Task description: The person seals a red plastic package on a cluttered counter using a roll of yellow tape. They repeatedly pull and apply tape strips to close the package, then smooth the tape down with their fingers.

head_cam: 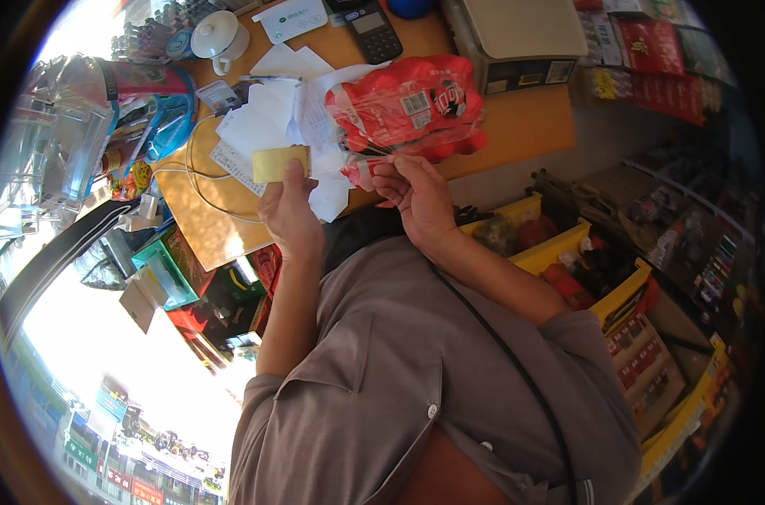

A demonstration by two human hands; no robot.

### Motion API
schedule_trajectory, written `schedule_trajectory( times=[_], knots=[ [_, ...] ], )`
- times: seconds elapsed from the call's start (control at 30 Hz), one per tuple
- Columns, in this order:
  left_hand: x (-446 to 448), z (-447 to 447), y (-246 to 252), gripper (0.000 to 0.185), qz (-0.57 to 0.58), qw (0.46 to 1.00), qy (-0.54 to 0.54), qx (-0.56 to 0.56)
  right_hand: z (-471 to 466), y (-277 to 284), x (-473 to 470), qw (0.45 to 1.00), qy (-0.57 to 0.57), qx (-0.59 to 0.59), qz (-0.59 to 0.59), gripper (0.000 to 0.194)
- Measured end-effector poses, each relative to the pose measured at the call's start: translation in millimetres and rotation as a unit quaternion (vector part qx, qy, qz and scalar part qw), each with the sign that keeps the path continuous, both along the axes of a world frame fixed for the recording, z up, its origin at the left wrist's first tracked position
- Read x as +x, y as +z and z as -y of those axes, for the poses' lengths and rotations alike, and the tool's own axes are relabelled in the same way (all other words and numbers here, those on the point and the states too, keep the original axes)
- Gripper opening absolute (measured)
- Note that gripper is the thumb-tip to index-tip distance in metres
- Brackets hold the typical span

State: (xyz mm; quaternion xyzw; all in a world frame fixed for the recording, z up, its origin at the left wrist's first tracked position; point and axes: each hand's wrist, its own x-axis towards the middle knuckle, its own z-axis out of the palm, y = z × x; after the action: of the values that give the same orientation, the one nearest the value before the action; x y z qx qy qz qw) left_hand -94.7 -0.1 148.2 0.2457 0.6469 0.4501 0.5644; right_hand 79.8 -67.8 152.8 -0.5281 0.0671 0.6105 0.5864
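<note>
My left hand (pixel 292 211) holds a short pale-yellow roll (pixel 272 165), which looks like packing tape, with the thumb across its side. To its right, a multipack of red containers in clear plastic wrap (pixel 398 110) lies on its side on the wooden table (pixel 515 129). The wrap looks loose and crumpled at the near end. There my right hand (pixel 423 199) pinches the gathered plastic film (pixel 382 163) between thumb and forefinger, the other fingers curled. White sheets with writing (pixel 259 120) lie partly under the pack and behind the roll.
Beyond the papers stand a white lidded cup (pixel 220 35) and a keypad device (pixel 371 31). A large box (pixel 521 38) sits behind the pack. A thin cable (pixel 193 183) loops along the left edge. Yellow crates (pixel 549 243) with goods flank my right side.
</note>
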Motion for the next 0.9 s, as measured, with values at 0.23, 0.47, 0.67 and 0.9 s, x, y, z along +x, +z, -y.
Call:
schedule_trajectory(
  times=[0.23, 0.47, 0.67, 0.9],
  knots=[
    [-5.8, 13.6, -9.6, 0.032, 0.035, 0.999, 0.007, -0.02, 0.5, 9.5, 25.8, 0.989, 0.131, -0.056, 0.033, 0.024],
    [-6.9, 25.7, -13.6, 0.041, 0.001, 1.0, -0.009, -0.01, -3.1, 16.9, 20.6, 0.991, 0.098, -0.079, 0.047, 0.028],
    [-8.0, 31.3, -8.1, 0.027, -0.004, 1.0, -0.015, -0.009, -2.8, 15.7, 20.3, 0.988, 0.104, -0.079, 0.076, 0.029],
    [-10.2, 30.5, -3.1, 0.028, -0.044, 0.998, -0.039, -0.003, -5.8, 6.5, 41.3, 0.994, 0.066, -0.078, 0.043, 0.027]
  ],
)
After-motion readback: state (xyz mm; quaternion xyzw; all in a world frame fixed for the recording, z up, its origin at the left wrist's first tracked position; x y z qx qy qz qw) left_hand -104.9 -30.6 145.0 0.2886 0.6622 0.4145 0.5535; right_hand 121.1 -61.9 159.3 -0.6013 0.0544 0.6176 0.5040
